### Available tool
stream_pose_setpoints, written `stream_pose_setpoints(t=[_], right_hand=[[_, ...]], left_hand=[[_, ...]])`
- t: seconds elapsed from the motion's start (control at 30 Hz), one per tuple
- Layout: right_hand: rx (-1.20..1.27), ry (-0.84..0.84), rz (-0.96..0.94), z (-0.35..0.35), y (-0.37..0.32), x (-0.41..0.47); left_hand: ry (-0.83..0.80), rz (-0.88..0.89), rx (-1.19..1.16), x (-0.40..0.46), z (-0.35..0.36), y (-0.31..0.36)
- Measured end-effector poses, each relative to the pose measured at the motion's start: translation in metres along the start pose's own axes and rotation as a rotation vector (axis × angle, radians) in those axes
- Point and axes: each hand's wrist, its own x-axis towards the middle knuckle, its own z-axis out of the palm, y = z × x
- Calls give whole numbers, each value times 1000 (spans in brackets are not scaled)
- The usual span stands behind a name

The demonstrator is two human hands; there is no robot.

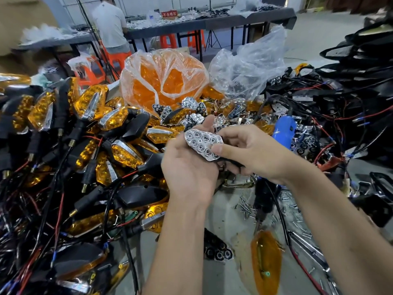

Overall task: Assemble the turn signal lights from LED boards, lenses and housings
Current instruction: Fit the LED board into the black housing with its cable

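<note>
Head view: both hands up over the middle of the tabletop (223, 211), working one part between them. Left hand (189, 167) cups a chrome reflector (203, 145) with honeycomb LED cups, fingers curled up behind it. Right hand (251, 152) grips the same piece from the other side, thumb pressed on its chrome face, fingers wrapped under a black housing (230, 161) that sits just beneath the reflector. Can't tell whether the reflector is fully seated in it.

Left side of the tabletop: big heap of finished amber turn signals (119, 145) with black stalks and red/black leads. Far edge: a clear bag of amber lenses (163, 81), a second clear bag (246, 69) beside it, loose chrome reflectors (191, 103) in front. Right side: tangle of black wires and housings (319, 107). A blue tool (284, 129) lies just beyond the right hand. Near edge: loose screws (246, 207), one amber lens (265, 262) lying alone.

Another person in a white shirt (109, 22) stands at a far bench.
</note>
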Motion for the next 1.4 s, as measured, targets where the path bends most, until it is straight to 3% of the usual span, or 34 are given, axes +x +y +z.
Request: stream_pose_setpoints(t=[0.07,0.13,0.23,0.3,0.63,0.83,0.97,1.1,1.27,1.4], right_hand=[[18,14,-14,0,3,1],[0,54,-14,-1,6,1],[-42,108,-37,-5,9,2],[-64,118,-57,-6,6,0],[-128,118,0,-13,-5,-5],[-76,113,14,-13,-14,-6],[-380,148,-54,-14,-18,-7],[-504,245,-113,-7,-15,-6],[-319,183,-143,-11,-20,-5],[-219,151,-154,-6,-23,-6]], left_hand=[[16,14,44,2,-1,1],[71,39,252,5,-2,-1],[173,192,630,8,-6,-2],[177,298,754,9,-9,0],[83,299,653,10,-14,6],[160,388,725,14,-14,-2],[176,469,916,13,-15,-12],[155,531,1043,13,-19,-8],[131,584,1040,10,-13,-3],[150,458,900,8,-10,-8]])
